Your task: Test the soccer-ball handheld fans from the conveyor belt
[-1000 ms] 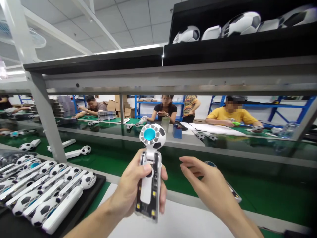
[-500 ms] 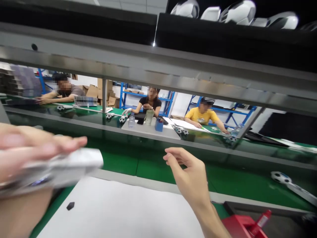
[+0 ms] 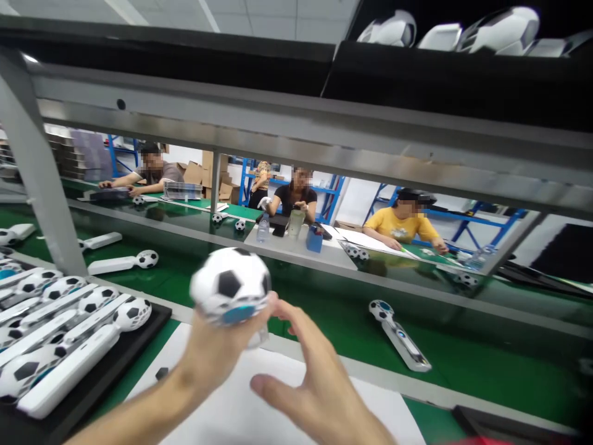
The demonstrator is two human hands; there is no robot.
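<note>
As left hand grips ball-headed device (black pentagons), flat, white paper

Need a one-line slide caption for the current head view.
Left hand grips a football-headed device over white paper, right hand close beside it; similar devices fill a black tray at left.

Your left hand holds a ball; your right hand is beside it. Paper lies before you, a tray to its left, a gadget on the belt behind.
</note>
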